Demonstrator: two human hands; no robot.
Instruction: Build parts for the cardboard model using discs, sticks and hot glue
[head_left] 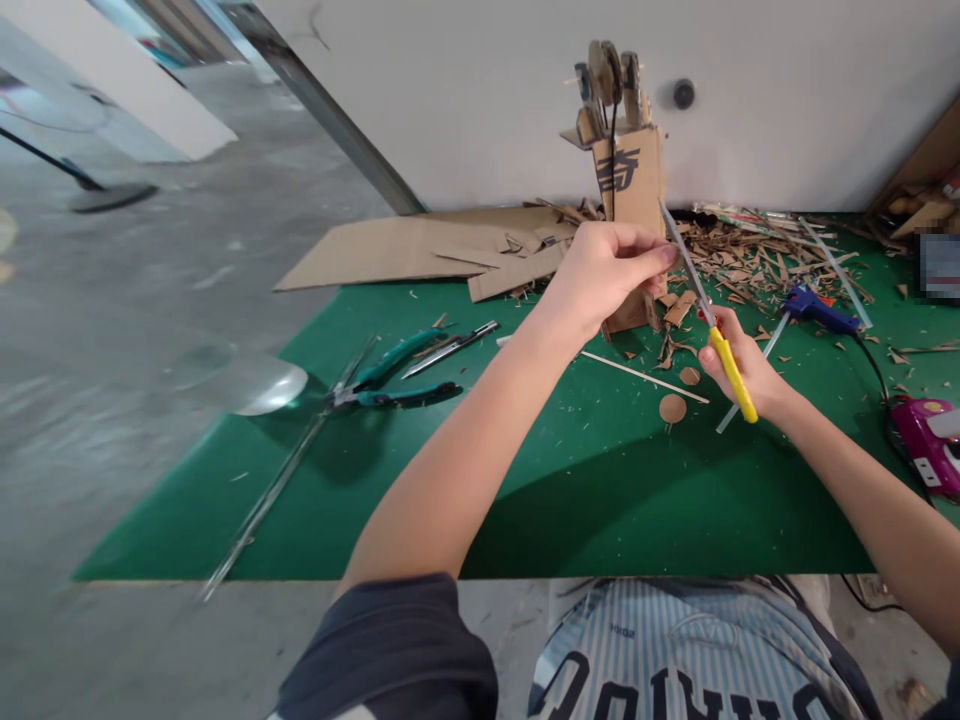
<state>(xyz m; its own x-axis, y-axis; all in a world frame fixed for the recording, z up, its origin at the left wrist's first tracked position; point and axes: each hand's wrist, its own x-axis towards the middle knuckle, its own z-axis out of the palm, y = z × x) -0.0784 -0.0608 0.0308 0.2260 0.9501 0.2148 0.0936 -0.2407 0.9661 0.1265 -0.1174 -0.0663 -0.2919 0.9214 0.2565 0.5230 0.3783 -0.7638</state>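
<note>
My right hand (739,362) is closed around yellow-handled scissors (729,372), their blades pointing up and away toward my left hand. The fingers of my left hand (616,262) are pinched together beside the blades; whatever lies between them is hidden or too small to make out. Just behind both hands stands an upright cardboard structure (646,170) with a black printed character and round cardboard pieces (600,72) on top. Below the hands, a large cardboard disc (673,408) and a smaller disc (689,376) lie on the green table (600,500), near a thin stick (645,377).
Cardboard scraps (757,255) cover the table's back, beside a flat cardboard sheet (390,248). A blue glue gun (821,309) and a magenta device (930,445) are at right. Green-handled pliers (397,375), a metal cutter (454,347) and clear sticks (277,480) lie at left.
</note>
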